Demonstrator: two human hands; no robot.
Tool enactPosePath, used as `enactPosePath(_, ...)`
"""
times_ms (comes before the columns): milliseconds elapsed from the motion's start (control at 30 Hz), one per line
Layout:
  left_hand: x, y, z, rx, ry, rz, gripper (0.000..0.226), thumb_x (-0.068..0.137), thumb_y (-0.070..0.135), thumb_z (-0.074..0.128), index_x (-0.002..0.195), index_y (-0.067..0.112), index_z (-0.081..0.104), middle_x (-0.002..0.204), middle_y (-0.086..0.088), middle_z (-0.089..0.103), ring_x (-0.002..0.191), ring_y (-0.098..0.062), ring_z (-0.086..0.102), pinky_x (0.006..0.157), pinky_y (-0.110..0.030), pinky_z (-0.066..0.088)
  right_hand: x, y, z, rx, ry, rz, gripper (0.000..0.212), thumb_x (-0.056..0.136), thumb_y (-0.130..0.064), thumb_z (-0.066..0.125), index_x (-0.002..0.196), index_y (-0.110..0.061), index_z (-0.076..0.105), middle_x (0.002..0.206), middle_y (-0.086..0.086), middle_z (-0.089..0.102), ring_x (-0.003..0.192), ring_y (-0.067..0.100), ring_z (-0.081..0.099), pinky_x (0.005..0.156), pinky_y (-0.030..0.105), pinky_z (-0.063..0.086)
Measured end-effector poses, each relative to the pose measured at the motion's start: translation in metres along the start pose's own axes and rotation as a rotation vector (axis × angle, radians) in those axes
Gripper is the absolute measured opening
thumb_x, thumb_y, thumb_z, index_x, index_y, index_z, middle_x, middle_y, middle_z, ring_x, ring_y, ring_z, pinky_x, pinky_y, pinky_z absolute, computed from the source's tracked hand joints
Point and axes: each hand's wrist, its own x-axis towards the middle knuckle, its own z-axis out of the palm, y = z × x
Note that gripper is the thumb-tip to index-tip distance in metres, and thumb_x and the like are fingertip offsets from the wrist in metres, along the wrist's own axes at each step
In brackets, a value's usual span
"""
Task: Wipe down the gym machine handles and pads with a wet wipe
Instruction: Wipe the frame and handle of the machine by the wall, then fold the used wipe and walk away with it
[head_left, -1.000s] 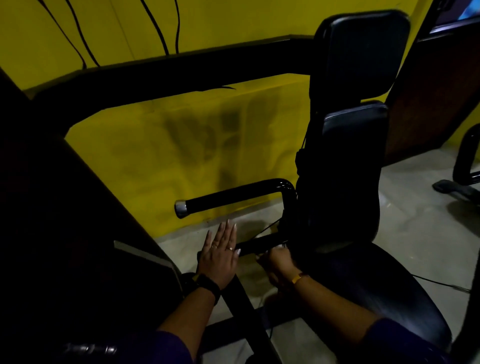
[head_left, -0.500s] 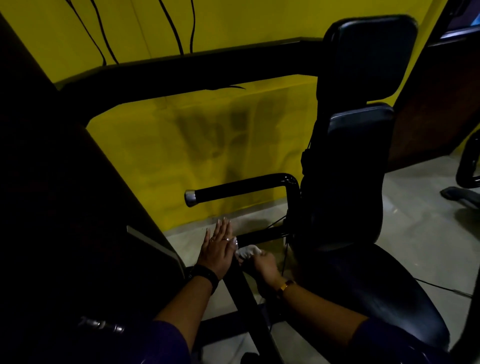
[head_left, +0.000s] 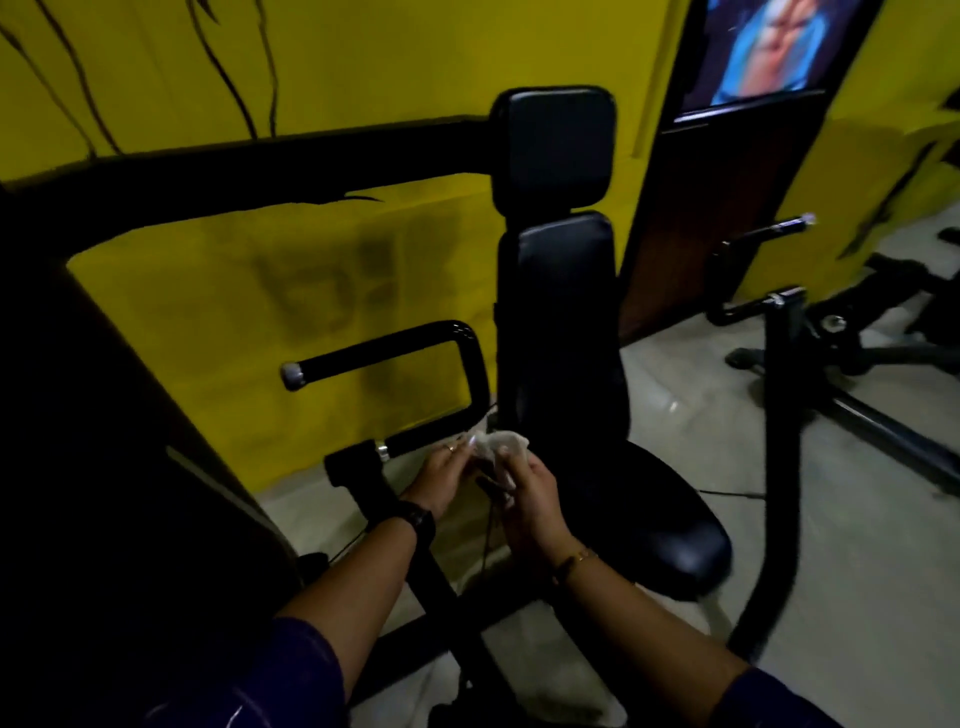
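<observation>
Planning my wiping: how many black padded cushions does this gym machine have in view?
3: the square black head pad on top, the tall black back pad below it, the rounded black seat pad lowest. Others may be hidden.

Yellow wall (head_left: 389, 52), grey floor (head_left: 701, 415)

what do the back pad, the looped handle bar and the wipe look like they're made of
Back pad: probably vinyl or leatherette over padding; black, smooth, soft sheen along its top edge.
Handle bar: likely painted steel tube; glossy black with sharp highlights at the bend, silvery end cap.
Wipe: thin nonwoven cloth or paper; white, limp, crumpled.
</observation>
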Motion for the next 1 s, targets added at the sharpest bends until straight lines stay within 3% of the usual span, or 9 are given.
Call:
enactPosePath(67, -0.017, 0.011, 0.034, -0.155, 0.0, -0.002, 0.02, 0.094, 0.031, 0.061, 0.092, 0.021, 0.078, 0.092, -0.001, 0.074, 0.096, -0.025, 0.066, 0.092, -0.037, 0.049, -0.02, -0.008, -0.023, 0.043, 0.048, -0.064, 0.024, 0.096, -0.015, 0.054, 0.104, 0.005, 0.065, 0.101, 0.023, 0.067, 0.094, 0.03, 0.064, 0.08, 0.035, 0.054)
enactPosePath(133, -0.035, 0.018, 0.074, -0.305, -0.018, -0.014, 0.018, 0.098, 0.014, 0.054, 0.105, 0.009, 0.07, 0.088, -0.001, 0.072, 0.084, -0.018, 0.068, 0.076, -0.027, 0.054, -0.038, -0.015, -0.049, 0.104, 0.104, -0.12, 0.033, 0.092, -0.016, 0.059, 0.112, 0.01, 0.061, 0.109, 0.03, 0.064, 0.099, 0.037, 0.063, 0.089, 0.044, 0.052)
enactPosePath(200, -0.055, 0.022, 0.11, -0.371, -0.037, -0.025, 0.017, 0.098, 0.005, 0.05, 0.107, 0.005, 0.065, 0.081, -0.001, 0.072, 0.072, -0.01, 0.069, 0.065, -0.021, 0.055, -0.059, -0.023, -0.074, 0.112, 0.189, -0.155, 0.031, 0.093, -0.012, 0.059, 0.114, 0.01, 0.059, 0.109, 0.029, 0.065, 0.097, 0.036, 0.064, 0.086, 0.043, 0.053)
enactPosePath(333, -0.094, 0.027, 0.187, -0.429, -0.148, -0.087, 0.019, 0.096, -0.001, 0.051, 0.098, 0.012, 0.065, 0.082, -0.009, 0.066, 0.072, -0.019, 0.063, 0.067, -0.027, 0.053, -0.112, -0.047, -0.14, 0.063, 0.437, -0.228, 0.013, 0.088, 0.007, 0.056, 0.099, 0.001, 0.06, 0.093, 0.022, 0.064, 0.086, 0.031, 0.061, 0.075, 0.036, 0.052)
enactPosePath(467, -0.139, 0.031, 0.261, -0.462, -0.32, -0.159, 0.016, 0.096, 0.004, 0.055, 0.109, 0.013, 0.06, 0.09, -0.014, 0.061, 0.076, -0.026, 0.058, 0.079, -0.038, 0.047, -0.171, -0.072, -0.194, 0.039, 0.609, -0.312, 0.024, 0.084, 0.014, 0.056, 0.107, 0.004, 0.058, 0.096, 0.023, 0.065, 0.087, 0.032, 0.062, 0.074, 0.034, 0.053)
enactPosePath(600, -0.183, 0.036, 0.316, -0.474, -0.428, -0.179, 0.054, 0.083, -0.007, 0.061, 0.131, 0.011, 0.045, 0.093, -0.016, 0.061, 0.073, -0.023, 0.062, 0.072, -0.035, 0.052, -0.221, -0.096, -0.232, 0.205, 0.72, -0.392, 0.024, 0.089, 0.008, 0.056, 0.114, 0.007, 0.053, 0.101, 0.024, 0.063, 0.08, 0.023, 0.065, 0.065, 0.026, 0.056)
enactPosePath(700, -0.218, 0.042, 0.356, -0.429, -0.479, -0.162, 0.057, 0.084, -0.012, 0.052, 0.135, 0.011, 0.042, 0.094, -0.017, 0.059, 0.068, -0.018, 0.062, 0.059, -0.024, 0.054, -0.265, -0.114, -0.263, 0.337, 0.808, -0.431, 0.013, 0.095, -0.006, 0.056, 0.107, -0.001, 0.053, 0.099, 0.018, 0.063, 0.081, 0.024, 0.063, 0.065, 0.03, 0.056)
enactPosePath(833, -0.291, 0.051, 0.423, -0.381, -0.588, -0.202, 0.056, 0.09, -0.018, 0.034, 0.133, 0.018, 0.04, 0.077, -0.01, 0.052, 0.045, -0.007, 0.056, 0.046, -0.017, 0.048, -0.345, -0.133, -0.321, 0.382, 0.903, -0.483, 0.005, 0.096, -0.01, 0.055, 0.092, -0.007, 0.055, 0.097, 0.019, 0.062, 0.084, 0.03, 0.061, 0.087, 0.054, 0.05)
enactPosePath(1000, -0.409, 0.037, 0.519, -0.343, -0.751, -0.238, 0.056, 0.09, -0.014, 0.039, 0.135, 0.018, 0.043, 0.083, -0.009, 0.054, 0.066, -0.017, 0.052, 0.054, -0.023, 0.051, -0.484, -0.149, -0.4, 0.405, 1.064, -0.575, 0.01, 0.095, -0.012, 0.059, 0.085, -0.01, 0.055, 0.084, 0.01, 0.061, 0.076, 0.024, 0.06, 0.074, 0.047, 0.054)
